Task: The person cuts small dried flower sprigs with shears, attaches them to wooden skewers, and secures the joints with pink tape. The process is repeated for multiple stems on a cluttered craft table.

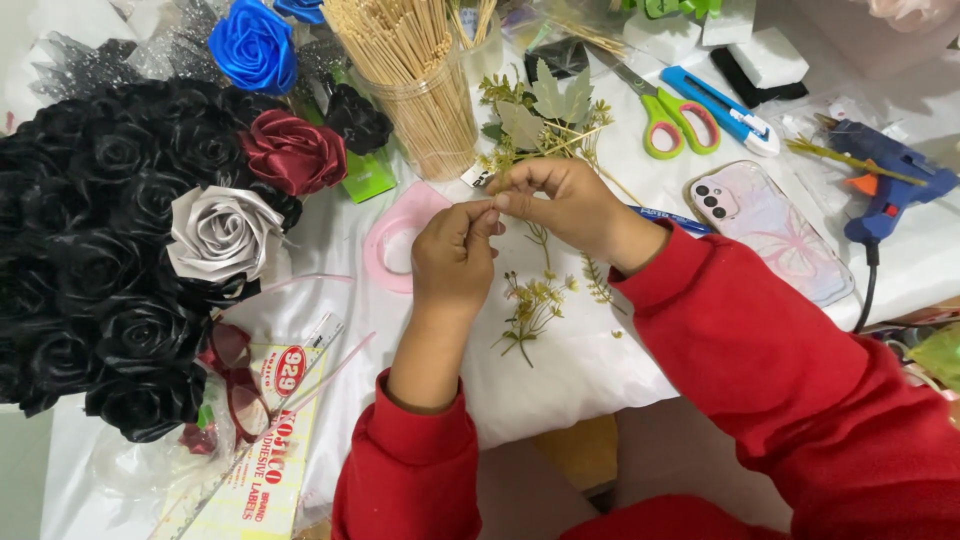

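My left hand (452, 252) and my right hand (562, 203) meet over a white cloth (560, 370), fingertips pinched together on something thin that I cannot make out. Both arms wear red sleeves. A pink ribbon roll (393, 243) lies just left of my left hand. Small green and yellow artificial sprigs (528, 308) lie below my hands, and a cluster of pale artificial leaves (545, 115) lies just beyond my right hand. A large bouquet of black ribbon roses (95, 250) with one silver rose (222, 232) and one dark red rose (292, 150) fills the left side.
A clear cup of wooden skewers (415, 75) stands behind my hands, a blue ribbon rose (254, 44) beside it. Green-handled scissors (662, 115), a blue cutter (720, 105), a phone (770, 228) and a blue glue gun (890, 180) lie right. A label packet (260, 460) lies front left.
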